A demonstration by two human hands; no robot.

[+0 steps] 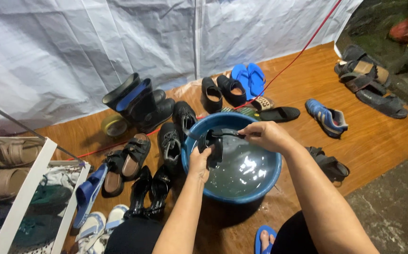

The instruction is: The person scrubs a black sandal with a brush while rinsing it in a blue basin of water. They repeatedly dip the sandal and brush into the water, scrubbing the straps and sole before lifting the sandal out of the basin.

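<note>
A wet black shoe (212, 149) held upright over the blue basin (189, 162) of water.

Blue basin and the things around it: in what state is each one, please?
Blue basin: holds water, on the wooden floor.
Black shoe: held over the water.
Left hand: gripping the shoe.
Right hand: gripping a dark brush against the shoe.
Rubber boots: upright, beside the white sheet.
Blue flip-flops: lying flat, paired.

White tarp wall (119, 42) behind wood-patterned floor (378, 136), white shelf (25, 197) at left.
</note>
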